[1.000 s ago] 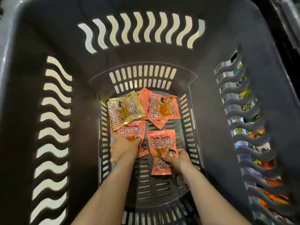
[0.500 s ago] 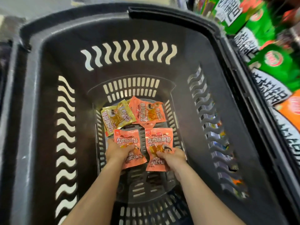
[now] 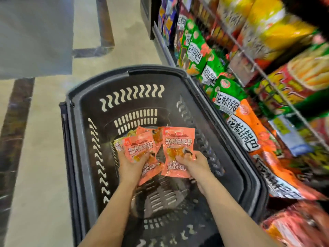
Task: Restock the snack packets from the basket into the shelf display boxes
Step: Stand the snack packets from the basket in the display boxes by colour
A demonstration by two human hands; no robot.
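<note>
Each hand pinches one orange packet inside the basket (image 3: 74, 157): left hand (image 3: 130, 164) on its packet (image 3: 140, 150), right hand (image 3: 193, 164) on another (image 3: 178, 148), likely bound for the shelf.

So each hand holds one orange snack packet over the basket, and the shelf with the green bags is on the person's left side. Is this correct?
Not quite: the shelf with the green bags is on the person's right side, as the head view shows. The rest stands: the left hand holds one orange packet, the right hand holds another, over the basket.
</note>
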